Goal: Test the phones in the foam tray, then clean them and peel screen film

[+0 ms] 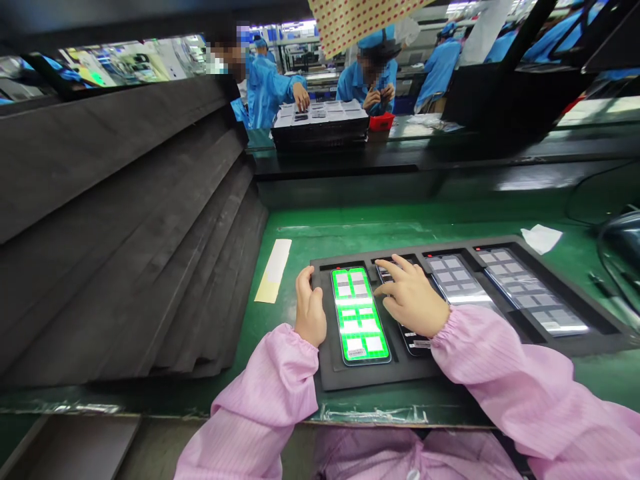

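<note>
Phone [361, 317] glowing green lies at the left end of the foam tray [350, 377], the right hand [416, 300] spread just right of it. Light fingertip contact should serve well; whether the left hand [311, 313] pinches the tray's left edge, I cannot tell.

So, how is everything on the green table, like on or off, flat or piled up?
First phone from left: switched on, screen bright green and white.
Second phone: dark where it shows, partly hidden by the right hand.
Third phone: face up, greyish, no green showing.
Fourth phone: the same.
Black tray: flat, left hand at its edge.
Black sheets: piled unevenly.
Paper strip: flat.
</note>
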The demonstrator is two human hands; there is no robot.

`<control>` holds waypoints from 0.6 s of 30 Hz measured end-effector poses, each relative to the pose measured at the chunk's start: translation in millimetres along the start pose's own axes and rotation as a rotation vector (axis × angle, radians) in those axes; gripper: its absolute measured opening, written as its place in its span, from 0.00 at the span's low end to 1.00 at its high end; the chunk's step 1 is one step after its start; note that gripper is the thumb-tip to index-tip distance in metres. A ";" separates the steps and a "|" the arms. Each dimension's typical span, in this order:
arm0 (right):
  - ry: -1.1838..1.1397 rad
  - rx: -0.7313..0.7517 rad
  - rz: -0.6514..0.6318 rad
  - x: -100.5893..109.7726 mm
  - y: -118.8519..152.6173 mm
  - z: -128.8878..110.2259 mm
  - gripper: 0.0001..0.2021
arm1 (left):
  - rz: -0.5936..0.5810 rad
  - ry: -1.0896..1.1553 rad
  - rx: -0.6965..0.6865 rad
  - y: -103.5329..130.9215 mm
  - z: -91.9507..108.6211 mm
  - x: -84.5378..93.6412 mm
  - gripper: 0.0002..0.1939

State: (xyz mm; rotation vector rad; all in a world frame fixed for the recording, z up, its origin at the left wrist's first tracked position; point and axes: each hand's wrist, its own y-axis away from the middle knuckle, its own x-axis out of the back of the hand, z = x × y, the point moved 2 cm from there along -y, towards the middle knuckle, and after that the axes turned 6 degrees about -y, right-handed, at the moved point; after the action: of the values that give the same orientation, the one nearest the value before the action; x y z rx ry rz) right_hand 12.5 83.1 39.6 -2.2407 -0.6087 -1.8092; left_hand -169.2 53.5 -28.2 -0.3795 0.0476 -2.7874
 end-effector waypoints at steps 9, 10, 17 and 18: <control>-0.061 0.109 0.051 -4.3 -19.2 -26.6 0.20 | 0.020 0.039 -0.019 0.0 -1.5 -0.2 0.21; -0.065 0.121 0.032 -6.4 -22.4 -31.5 0.20 | 0.016 0.041 -0.021 0.0 -1.8 -0.2 0.21; -0.034 0.105 -0.040 -14.4 -31.1 -37.7 0.20 | 0.021 0.046 -0.027 0.0 -2.3 0.3 0.21; -0.025 0.091 -0.036 -13.3 -29.8 -33.9 0.20 | 0.019 0.041 -0.030 0.0 -2.2 0.2 0.21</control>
State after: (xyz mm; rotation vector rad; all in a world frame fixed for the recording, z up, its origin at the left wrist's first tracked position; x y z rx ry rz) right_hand -32.6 93.6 31.6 -2.2099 -0.7250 -1.7358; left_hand -170.0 53.4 -30.3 -0.3273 0.1016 -2.7782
